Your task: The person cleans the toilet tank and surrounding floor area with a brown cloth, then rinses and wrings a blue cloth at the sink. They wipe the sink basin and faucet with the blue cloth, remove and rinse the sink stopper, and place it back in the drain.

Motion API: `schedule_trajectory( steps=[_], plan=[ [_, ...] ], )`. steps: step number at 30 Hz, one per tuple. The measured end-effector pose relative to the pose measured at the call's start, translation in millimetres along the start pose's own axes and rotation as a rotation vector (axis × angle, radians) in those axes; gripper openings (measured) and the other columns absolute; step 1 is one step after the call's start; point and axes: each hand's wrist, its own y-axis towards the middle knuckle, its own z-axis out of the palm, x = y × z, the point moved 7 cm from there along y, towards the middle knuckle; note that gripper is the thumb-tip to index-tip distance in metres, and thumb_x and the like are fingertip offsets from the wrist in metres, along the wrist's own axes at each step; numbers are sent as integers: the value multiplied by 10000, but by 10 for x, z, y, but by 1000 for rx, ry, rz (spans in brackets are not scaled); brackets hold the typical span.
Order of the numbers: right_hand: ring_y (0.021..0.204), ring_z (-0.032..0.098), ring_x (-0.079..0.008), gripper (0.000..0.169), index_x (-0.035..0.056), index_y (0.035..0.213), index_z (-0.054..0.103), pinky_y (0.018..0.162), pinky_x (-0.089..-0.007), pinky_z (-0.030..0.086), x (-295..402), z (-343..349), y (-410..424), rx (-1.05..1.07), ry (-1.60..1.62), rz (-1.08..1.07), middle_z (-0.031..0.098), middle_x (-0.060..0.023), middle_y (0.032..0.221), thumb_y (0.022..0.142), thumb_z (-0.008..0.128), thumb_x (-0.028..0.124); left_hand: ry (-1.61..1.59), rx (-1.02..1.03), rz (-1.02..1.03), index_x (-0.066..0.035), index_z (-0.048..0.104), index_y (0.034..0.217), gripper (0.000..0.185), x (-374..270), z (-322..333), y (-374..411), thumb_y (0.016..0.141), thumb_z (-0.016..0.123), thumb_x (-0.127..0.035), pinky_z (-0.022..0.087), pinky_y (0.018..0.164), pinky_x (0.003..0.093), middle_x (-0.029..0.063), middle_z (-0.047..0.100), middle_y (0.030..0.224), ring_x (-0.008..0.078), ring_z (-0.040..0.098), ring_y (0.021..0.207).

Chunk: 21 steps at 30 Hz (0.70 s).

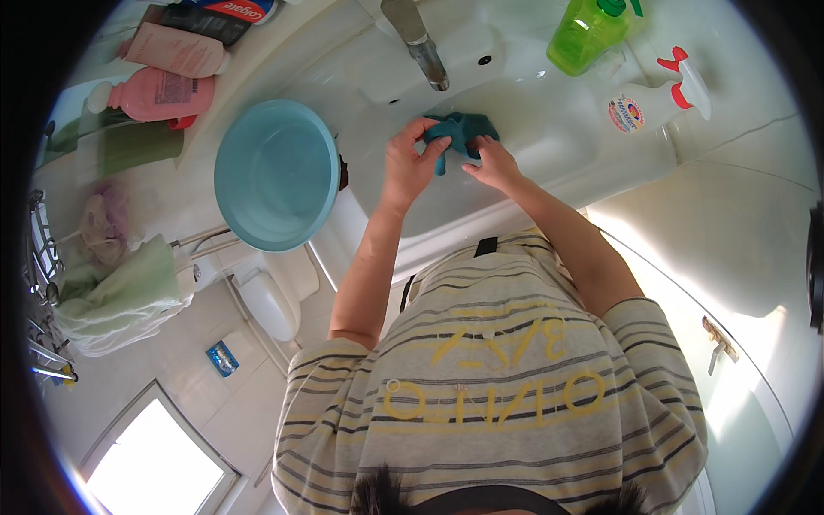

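Observation:
A wet-looking teal cloth (461, 132), possibly a small garment, is bunched over the white washbasin (566, 151) below the metal faucet (421, 48). My left hand (412, 154) pinches its left side between thumb and fingers, and a narrow strip dangles beneath. At the lower right of the cloth, my right hand (494, 164) has its fingers tucked into a fold, so some fingertips are hidden. To the left of my left hand, a round light-blue plastic basin (277, 174) rests at the washbasin's edge and seems to hold clear water.
A green pump bottle (587, 35) and a white spray bottle (650, 103) with a red trigger stand at right. Pink bottles (164, 93) and tubes line the left ledge. Something dark (343, 174) shows beside the blue basin. A toilet (267, 302) is lower left.

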Motion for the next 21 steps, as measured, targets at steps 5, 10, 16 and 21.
schedule_trajectory(
  steps=[5, 10, 16, 21],
  plan=[
    [970, 608, -324, 182, 152, 1003, 632, 798, -443, 505, -276, -111, 261, -13, 54, 133, 650, -84, 1001, 833, 606, 212, -65, -93, 91, 6, 638, 931, 134, -367, -267, 200, 816, 695, -33, 467, 734, 249, 57, 648, 791, 128, 569, 750],
    [862, 627, -365, 121, 107, 966, 609, 737, -449, 492, -76, -1277, 458, -402, 143, 20, 673, -127, 888, 889, 542, 174, -89, -329, 96, 7, 623, 979, 136, -308, -730, 264, 859, 681, -24, 455, 745, 210, 18, 641, 832, 87, 551, 768],
    [843, 597, -312, 77, 113, 927, 606, 695, -418, 491, -138, -1676, 217, -461, -88, -132, 599, -78, 897, 849, 609, 118, 299, -302, 67, -36, 645, 949, 182, 575, -647, -35, 793, 734, -63, 474, 732, 298, 79, 645, 855, 214, 590, 802],
    [932, 586, -312, 75, 86, 878, 626, 767, -405, 509, -420, -605, 42, -29, -349, -137, 586, -84, 987, 804, 641, 83, 696, -39, -197, -72, 677, 938, 209, 1691, -257, -683, 737, 732, -67, 487, 780, 395, 94, 664, 928, 301, 585, 915]
  ],
)
